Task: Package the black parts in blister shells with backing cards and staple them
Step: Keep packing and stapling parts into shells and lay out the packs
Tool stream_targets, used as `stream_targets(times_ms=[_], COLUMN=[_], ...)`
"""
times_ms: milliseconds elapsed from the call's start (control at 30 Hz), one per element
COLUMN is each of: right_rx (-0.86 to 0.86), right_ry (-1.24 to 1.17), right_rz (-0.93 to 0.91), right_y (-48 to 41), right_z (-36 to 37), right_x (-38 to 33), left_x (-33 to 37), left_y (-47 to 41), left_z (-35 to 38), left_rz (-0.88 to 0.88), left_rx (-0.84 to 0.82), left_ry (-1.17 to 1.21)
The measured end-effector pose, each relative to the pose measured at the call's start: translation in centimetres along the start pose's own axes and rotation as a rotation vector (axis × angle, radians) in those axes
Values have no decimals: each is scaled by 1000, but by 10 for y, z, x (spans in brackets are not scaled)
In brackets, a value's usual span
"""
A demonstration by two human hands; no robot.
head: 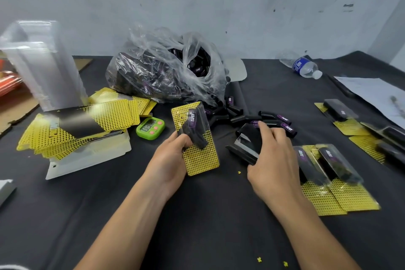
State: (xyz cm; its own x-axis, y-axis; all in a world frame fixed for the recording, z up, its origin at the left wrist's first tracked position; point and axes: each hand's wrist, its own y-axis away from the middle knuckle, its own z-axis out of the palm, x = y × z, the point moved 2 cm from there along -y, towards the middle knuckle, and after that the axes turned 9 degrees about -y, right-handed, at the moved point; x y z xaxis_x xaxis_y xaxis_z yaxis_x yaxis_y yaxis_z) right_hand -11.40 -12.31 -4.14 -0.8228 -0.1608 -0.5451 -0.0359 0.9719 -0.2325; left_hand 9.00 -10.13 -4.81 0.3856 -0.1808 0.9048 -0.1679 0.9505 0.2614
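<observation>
The left hand point(173, 156) pinches a yellow dotted card point(202, 160) with a black part point(194, 131) under clear plastic, mid-table, and the right hand point(271, 160) curls around a black stapler point(246, 141) just right of it.

Worktop point(208, 226) open along near edge, centre. Ahead blocked: bag of parts point(157, 72), loose black parts point(238, 119). Left: card stack point(72, 129), timer point(150, 127). Right: finished packs point(333, 173) crowd the edge.
</observation>
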Motion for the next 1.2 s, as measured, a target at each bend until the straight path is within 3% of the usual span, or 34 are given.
stream_targets(times_ms=[200,333,433,533,633,800,900,1067,1200], right_rx=[-119,-279,-217,-80,-99,-236,-228,-246,-349], right_ry=[3,-178,-256,-165,-93,-106,-57,-137,-213], right_rz=[-101,-95,-59,-69,-110,-98,-95,-57,-37], right_y=[4,9,8,9,8,10,11,11,11], right_z=[-6,-5,-3,-3,-3,-6,-9,-10,-17], right_x=[-1,1,2,0,-4,-5,-7,-7,-4], left_x=[4,5,4,4,4,6,7,3,3], left_y=[-3,-5,-4,-4,-7,-7,-6,-3,-1], left_z=[-8,-10,-9,-10,-11,-10,-9,1,4], left_rz=[87,117,139,133,106,33,48,42,68], left_rx=[4,1,-13,-4,25,-164,-281,-360,-286], left_ry=[-9,-25,-27,-17,18,315,524,573,545])
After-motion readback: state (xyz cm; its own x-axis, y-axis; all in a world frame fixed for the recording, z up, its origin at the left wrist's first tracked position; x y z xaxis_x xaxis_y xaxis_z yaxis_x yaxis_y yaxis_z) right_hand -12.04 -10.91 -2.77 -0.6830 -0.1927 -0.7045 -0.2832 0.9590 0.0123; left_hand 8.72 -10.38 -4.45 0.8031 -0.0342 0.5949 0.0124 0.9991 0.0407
